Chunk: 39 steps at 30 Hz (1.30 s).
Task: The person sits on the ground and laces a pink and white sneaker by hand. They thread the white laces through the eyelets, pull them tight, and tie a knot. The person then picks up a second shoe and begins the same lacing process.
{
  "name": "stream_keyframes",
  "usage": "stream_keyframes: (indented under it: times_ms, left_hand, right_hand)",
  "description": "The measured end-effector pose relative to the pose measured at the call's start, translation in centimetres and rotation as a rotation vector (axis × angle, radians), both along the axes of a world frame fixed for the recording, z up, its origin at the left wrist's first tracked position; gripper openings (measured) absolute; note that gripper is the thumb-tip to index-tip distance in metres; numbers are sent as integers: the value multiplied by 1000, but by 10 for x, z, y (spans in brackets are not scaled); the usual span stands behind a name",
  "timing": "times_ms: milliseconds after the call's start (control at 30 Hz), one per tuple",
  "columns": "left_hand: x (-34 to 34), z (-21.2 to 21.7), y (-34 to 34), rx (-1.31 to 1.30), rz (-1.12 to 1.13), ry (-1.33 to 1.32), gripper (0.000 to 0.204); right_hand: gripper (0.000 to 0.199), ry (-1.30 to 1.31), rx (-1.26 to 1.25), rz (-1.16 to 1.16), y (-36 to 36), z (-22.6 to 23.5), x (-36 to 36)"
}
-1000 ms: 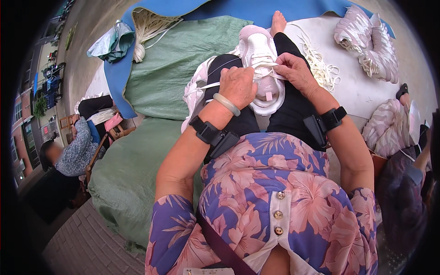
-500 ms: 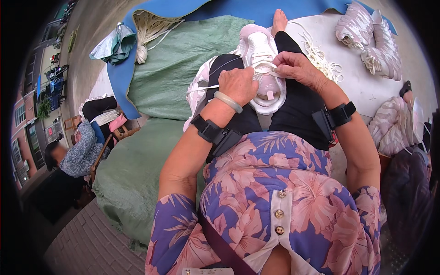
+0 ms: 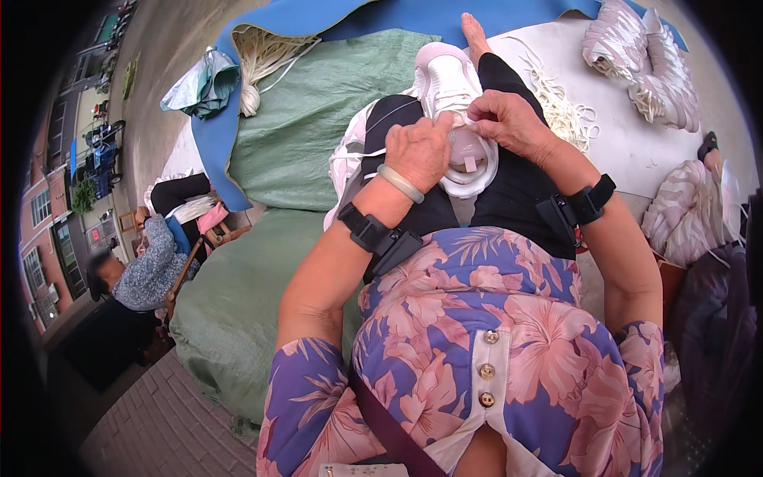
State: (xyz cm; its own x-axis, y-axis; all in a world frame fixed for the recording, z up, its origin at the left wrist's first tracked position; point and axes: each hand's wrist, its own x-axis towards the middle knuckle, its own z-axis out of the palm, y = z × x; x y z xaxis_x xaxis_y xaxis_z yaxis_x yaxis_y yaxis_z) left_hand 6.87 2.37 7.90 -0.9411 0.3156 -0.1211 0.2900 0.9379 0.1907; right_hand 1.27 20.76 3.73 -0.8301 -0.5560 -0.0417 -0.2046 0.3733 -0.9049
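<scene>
A white and pale pink sneaker [image 3: 450, 75] lies between my thighs, its toe pointing away and its heel opening toward me. My left hand [image 3: 419, 151] is closed at the left edge of its lacing, with a white shoelace [image 3: 373, 153] trailing out to the left. On the other side my right hand [image 3: 513, 123] pinches lace at the top eyelets, thumb and forefinger together. Both hands' fingertips nearly meet over the tongue [image 3: 467, 147]. My left fingers partly hide the eyelets. More white and pink shoe material [image 3: 347, 151] lies beside my left thigh.
Loose white laces [image 3: 560, 107] lie right of my leg. A hank of laces [image 3: 266, 60] rests on a blue mat [image 3: 213, 151], by green sacking [image 3: 334, 103]. Stacked shoe pieces [image 3: 616, 36] stand far right. Another person [image 3: 151, 270] sits at left.
My left hand has shifted right and closer to the right hand. The lace stretched between the hands over the shoe opening no longer shows. The right hand has moved slightly left.
</scene>
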Motion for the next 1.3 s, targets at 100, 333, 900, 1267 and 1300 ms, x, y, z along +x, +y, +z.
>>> stream_keyframes:
  times_ms: [100, 333, 900, 1267, 1300]
  left_hand:
    - [2, -4, -3, 100, 78, -40, 44]
    - [-1, -14, -8, 250, 103, -106, 56]
    - [-9, -17, -13, 250, 67, -157, 59]
    - [1, 1, -3, 219, 121, 4, 22]
    - [-1, 4, -6, 206, 104, -10, 19]
  right_hand:
    - [13, 193, 49, -19, -1, 2, 2]
    - [10, 529, 225, -181, -11, 1, 5]
    - [10, 395, 288, -211, -3, -19, 16]
    - [16, 302, 212, -339, -15, -20, 18]
    - [17, 282, 189, -343, -15, -19, 18]
